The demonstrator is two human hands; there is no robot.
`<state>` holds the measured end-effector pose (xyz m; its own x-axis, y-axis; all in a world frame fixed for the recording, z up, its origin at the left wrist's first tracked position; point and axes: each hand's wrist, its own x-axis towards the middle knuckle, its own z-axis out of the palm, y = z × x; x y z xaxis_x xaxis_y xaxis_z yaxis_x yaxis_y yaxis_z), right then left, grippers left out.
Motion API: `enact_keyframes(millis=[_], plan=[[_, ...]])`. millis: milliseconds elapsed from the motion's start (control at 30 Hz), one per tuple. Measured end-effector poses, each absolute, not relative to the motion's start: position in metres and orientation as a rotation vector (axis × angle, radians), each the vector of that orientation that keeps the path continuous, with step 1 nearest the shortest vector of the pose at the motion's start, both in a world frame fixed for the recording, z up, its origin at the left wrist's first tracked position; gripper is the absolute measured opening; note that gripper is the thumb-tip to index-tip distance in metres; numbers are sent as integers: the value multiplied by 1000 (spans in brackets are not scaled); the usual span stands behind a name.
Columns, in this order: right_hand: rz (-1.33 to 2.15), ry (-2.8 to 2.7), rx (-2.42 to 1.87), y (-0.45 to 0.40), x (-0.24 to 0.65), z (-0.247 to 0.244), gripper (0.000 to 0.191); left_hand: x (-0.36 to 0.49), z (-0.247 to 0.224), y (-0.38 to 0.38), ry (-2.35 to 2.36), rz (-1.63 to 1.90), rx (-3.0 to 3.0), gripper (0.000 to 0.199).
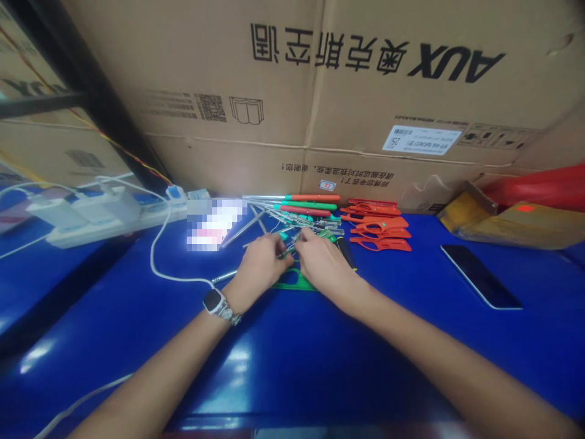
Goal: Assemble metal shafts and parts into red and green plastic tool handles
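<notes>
My left hand (262, 265), with a watch (214, 301) on its wrist, is closed with its fingertips pinched around something too small to make out. Close beside it on the right, my right hand (322, 259) is also closed, its fingertips on something I cannot name. Below both hands lies a green plastic piece (297, 280). Just beyond them are thin metal rods with red and green handles (313, 198), and a tangle of small metal parts (336, 227). Several orange plastic pieces (381, 228) lie stacked to the right. A black handle (346, 251) shows beside my right hand.
A dark-screened phone (479, 277) lies at right, near an opened brown packet (525, 225). At left are a white power strip (123, 222), a white cable (153, 256) and a bright screen (214, 224). A large cardboard box (292, 128) stands behind the blue table (283, 366).
</notes>
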<state>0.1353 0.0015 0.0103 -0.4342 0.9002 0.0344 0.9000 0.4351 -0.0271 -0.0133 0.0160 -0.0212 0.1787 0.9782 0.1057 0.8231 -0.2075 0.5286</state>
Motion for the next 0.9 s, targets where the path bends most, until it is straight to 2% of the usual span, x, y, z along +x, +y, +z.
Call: enact_keyframes(millis=[900], plan=[[-26, -2613, -1610, 10, 141, 5, 25, -18, -25, 19, 1680, 670, 2107, 9]])
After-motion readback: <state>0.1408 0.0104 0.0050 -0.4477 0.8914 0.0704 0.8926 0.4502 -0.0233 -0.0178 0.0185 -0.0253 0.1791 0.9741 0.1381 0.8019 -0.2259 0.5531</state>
